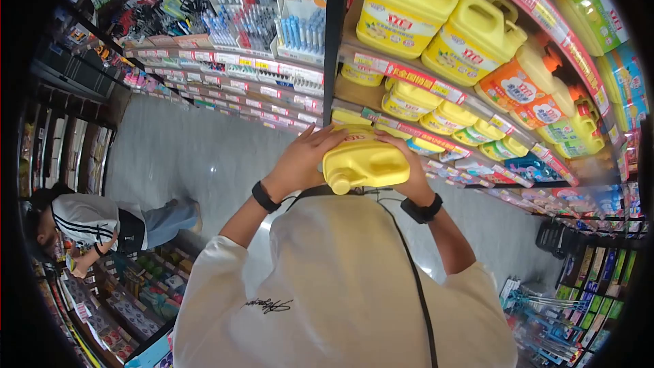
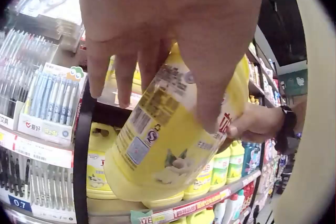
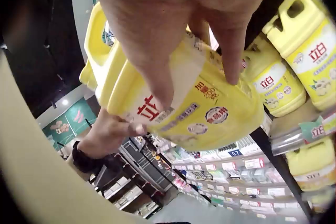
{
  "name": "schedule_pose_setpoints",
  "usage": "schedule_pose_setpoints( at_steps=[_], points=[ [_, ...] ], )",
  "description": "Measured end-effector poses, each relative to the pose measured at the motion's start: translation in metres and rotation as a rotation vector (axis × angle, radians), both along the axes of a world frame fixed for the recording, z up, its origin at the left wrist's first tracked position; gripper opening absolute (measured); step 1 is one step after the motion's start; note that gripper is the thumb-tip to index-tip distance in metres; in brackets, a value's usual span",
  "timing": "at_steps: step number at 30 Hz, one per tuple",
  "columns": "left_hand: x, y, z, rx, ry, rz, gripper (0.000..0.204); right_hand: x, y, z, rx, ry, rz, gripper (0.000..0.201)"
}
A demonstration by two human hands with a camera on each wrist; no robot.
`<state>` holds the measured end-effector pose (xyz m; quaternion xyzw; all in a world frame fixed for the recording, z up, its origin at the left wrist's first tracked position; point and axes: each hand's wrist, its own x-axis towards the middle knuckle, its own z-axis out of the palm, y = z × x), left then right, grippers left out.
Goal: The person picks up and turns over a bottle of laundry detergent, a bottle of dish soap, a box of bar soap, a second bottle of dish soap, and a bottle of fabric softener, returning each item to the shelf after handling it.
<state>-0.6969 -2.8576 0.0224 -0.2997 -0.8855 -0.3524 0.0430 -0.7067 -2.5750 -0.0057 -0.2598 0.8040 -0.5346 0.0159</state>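
A yellow detergent jug (image 1: 364,160) with a capped spout and a moulded handle is held between both hands, tilted in front of the chest. My left hand (image 1: 306,157) grips one side, its thumb (image 2: 210,111) lying across the label. On the other side my right hand (image 1: 412,170) grips the jug, its thumb (image 3: 160,90) over the red lettering. The left wrist view shows the printed back label with a barcode (image 2: 142,121). In the right wrist view the front label (image 3: 202,98) faces the camera. The palms hide part of the jug.
Ahead, shelves hold several matching yellow jugs (image 1: 470,37) and orange jugs (image 1: 521,82). A pen rack (image 1: 300,27) stands left of a dark upright post (image 1: 332,41). Another person (image 1: 88,221) bends at shelving on the left. Mops (image 1: 545,307) stand at the lower right.
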Motion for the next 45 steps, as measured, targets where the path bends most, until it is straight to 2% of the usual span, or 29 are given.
schedule_pose_setpoints(
  at_steps=[3,4,6,8,9,11,13,17,21,24,28,33,37,38,40,43,45],
  points=[
    [-0.012,-0.003,-0.015,0.0,0.054,0.153,0.075,-0.01,-0.009,-0.018,-0.026,0.029,-0.148,0.065],
    [-0.015,0.0,-0.004,0.083,0.094,0.193,0.062,-0.014,-0.011,-0.029,-0.037,0.009,-0.207,0.065],
    [-0.021,-0.003,-0.002,0.133,0.088,0.224,0.054,-0.024,-0.022,-0.027,-0.025,0.064,-0.296,0.064],
    [-0.021,-0.007,0.002,0.166,0.113,0.274,0.039,-0.04,-0.029,-0.029,-0.013,0.033,-0.343,0.065],
    [-0.018,-0.014,0.001,0.164,0.063,0.29,0.038,-0.047,-0.032,-0.034,-0.008,0.009,-0.369,0.065],
    [-0.015,-0.036,-0.009,0.158,-0.04,0.318,0.037,-0.067,-0.032,-0.055,-0.022,0.016,-0.406,0.066],
    [-0.01,-0.065,-0.024,0.092,-0.014,0.376,0.028,-0.082,-0.031,-0.073,-0.023,0.003,-0.436,0.066],
    [0.018,-0.122,-0.052,0.014,-0.089,0.579,0.024,-0.103,-0.041,-0.074,-0.064,0.057,-0.52,0.065],
    [0.048,-0.15,-0.08,0.031,-0.199,0.737,0.022,-0.123,-0.047,-0.082,-0.09,0.016,-0.563,0.066],
    [0.068,-0.158,-0.095,-0.018,-0.3,0.776,0.024,-0.132,-0.05,-0.089,-0.118,-0.003,-0.53,0.067],
    [0.082,-0.16,-0.11,0.097,-0.367,0.826,0.027,-0.145,-0.054,-0.092,-0.126,-0.009,-0.514,0.065],
    [0.083,-0.162,-0.122,0.217,-0.418,0.858,0.029,-0.165,-0.048,-0.109,-0.15,-0.018,-0.468,0.066],
    [0.08,-0.162,-0.124,0.199,-0.451,0.864,0.028,-0.168,-0.043,-0.121,-0.092,-0.12,-0.498,0.065],
    [0.079,-0.161,-0.122,0.182,-0.445,0.852,0.028,-0.17,-0.042,-0.131,-0.168,-0.122,-0.487,0.064],
    [0.076,-0.16,-0.126,0.171,-0.427,0.828,0.027,-0.171,-0.039,-0.126,-0.083,-0.136,-0.486,0.06],
    [0.071,-0.162,-0.148,0.235,-0.449,0.811,0.025,-0.179,-0.033,-0.142,-0.017,-0.158,-0.516,0.062],
    [0.065,-0.16,-0.159,0.244,-0.485,0.801,0.025,-0.177,-0.034,-0.13,-0.004,-0.13,-0.501,0.058]
  ],
)
